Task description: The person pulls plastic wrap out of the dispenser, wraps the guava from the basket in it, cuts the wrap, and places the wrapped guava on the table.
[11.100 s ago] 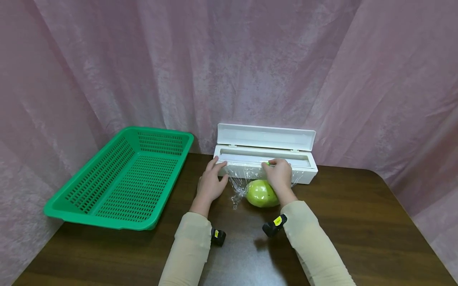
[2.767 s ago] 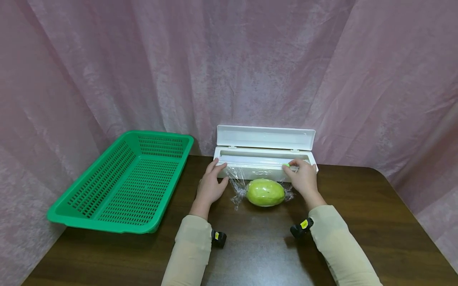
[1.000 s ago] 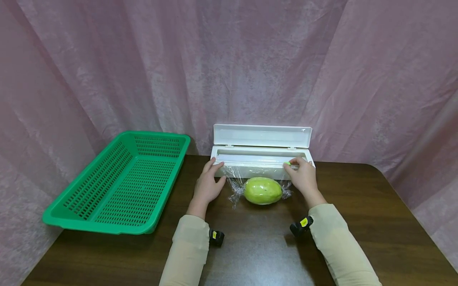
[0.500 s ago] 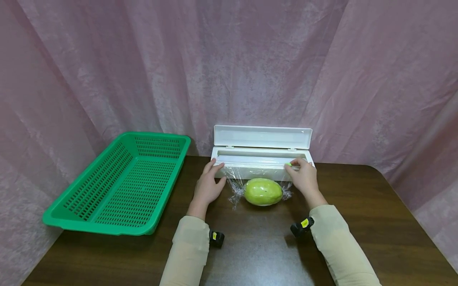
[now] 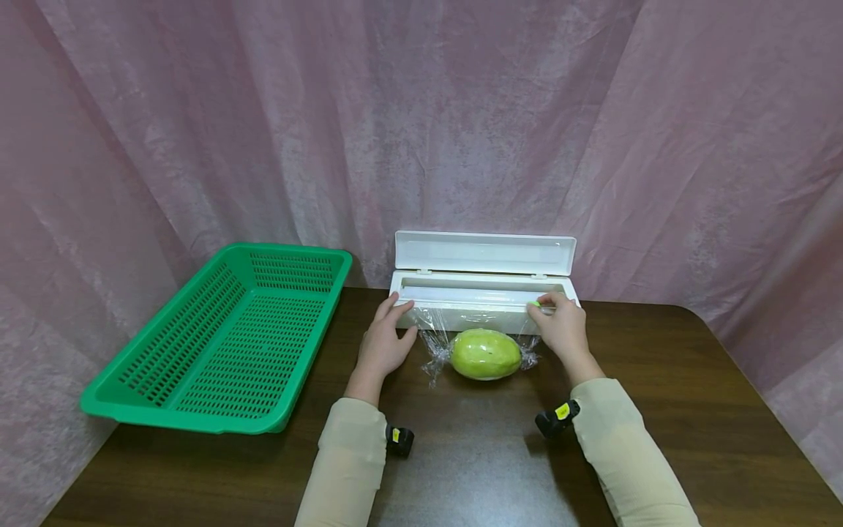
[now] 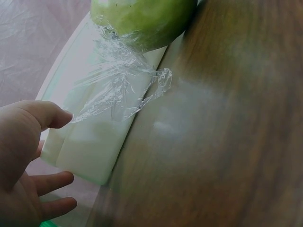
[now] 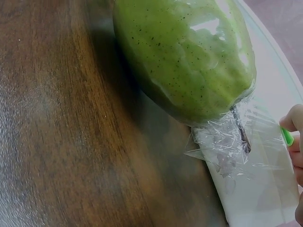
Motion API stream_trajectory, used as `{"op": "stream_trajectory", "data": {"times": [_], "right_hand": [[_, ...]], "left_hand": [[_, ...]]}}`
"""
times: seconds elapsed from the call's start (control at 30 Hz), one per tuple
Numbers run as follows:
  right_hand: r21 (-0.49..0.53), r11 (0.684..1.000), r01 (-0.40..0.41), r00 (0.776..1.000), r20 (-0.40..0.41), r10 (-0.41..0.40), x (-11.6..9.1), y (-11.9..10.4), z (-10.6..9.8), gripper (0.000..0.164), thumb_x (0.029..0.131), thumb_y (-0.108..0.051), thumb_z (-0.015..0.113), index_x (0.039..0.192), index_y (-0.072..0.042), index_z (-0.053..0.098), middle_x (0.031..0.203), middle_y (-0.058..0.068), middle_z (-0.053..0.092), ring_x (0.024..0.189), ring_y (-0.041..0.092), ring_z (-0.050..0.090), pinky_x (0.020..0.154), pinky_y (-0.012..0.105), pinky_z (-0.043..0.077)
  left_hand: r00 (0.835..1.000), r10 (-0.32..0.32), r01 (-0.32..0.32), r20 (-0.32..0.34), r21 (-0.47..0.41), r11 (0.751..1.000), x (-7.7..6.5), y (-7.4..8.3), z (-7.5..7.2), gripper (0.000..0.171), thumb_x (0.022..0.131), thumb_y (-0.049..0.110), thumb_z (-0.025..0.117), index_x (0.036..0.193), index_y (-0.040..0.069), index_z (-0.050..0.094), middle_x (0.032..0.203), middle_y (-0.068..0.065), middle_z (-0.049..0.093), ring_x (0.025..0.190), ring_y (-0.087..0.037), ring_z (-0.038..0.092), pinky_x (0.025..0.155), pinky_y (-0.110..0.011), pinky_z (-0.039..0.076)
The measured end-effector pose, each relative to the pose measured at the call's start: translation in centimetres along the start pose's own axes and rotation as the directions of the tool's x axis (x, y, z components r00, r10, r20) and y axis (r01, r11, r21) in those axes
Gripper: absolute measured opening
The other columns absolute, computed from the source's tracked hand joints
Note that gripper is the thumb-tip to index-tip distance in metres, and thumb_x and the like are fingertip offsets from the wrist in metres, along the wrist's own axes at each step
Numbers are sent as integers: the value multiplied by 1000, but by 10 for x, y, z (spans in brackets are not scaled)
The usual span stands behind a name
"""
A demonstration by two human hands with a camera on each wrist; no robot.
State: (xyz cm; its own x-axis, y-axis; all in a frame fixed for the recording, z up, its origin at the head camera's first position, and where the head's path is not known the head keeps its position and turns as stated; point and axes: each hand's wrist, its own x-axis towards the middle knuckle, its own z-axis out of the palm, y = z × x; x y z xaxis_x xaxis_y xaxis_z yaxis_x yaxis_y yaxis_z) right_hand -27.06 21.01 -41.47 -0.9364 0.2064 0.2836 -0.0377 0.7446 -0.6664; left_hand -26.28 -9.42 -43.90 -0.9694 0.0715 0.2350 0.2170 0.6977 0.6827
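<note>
A long white cling film dispenser box stands with its lid up and a roll of film inside. Clear cling film runs over its front edge to a green oval fruit, film-wrapped, lying on the table before it. My left hand rests on the box's left end, fingers spread and fairly straight. Near the box's right end, my right hand pinches a small bright green slide cutter on the front edge. Film bunches at both ends of the fruit; a dark stem shows through.
A green slotted plastic basket stands on the left of the dark wooden table. A pink velvet curtain hangs right behind the box. A black wrist camera sits on each sleeve.
My right hand has slid the green cutter rightward along the box's front edge, lately only slightly. The left hand stays on the box's left end, and the fruit has hardly moved.
</note>
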Motion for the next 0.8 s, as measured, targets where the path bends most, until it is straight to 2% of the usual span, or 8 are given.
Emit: {"op": "stream_trajectory", "data": {"times": [0.37,0.6,0.8], "right_hand": [[10,1000,-5,1000,-23,6,0,2,2,29,86,-22,62,101,1,65,109,24,66,105,42,58,90,49,44],[17,1000,-14,999,-40,15,1,3,3,28,85,-21,62,101,1,65,108,23,67,104,41,59,90,48,44],[25,999,-22,999,-43,24,1,2,2,27,85,-20,61,101,1,65,110,23,66,106,41,59,90,48,45]], "left_hand": [[1000,-6,6,9,-4,1000,0,1,0,47,91,24,61,137,23,51,155,1,27,131,-30,45,103,-66,30],[999,-22,22,24,-9,1000,0,1,-1,47,92,25,60,137,25,51,156,4,25,130,-30,47,103,-62,33],[999,-21,21,26,-15,1000,0,1,-1,47,92,25,60,137,25,51,156,4,25,131,-30,46,103,-63,31]]}}
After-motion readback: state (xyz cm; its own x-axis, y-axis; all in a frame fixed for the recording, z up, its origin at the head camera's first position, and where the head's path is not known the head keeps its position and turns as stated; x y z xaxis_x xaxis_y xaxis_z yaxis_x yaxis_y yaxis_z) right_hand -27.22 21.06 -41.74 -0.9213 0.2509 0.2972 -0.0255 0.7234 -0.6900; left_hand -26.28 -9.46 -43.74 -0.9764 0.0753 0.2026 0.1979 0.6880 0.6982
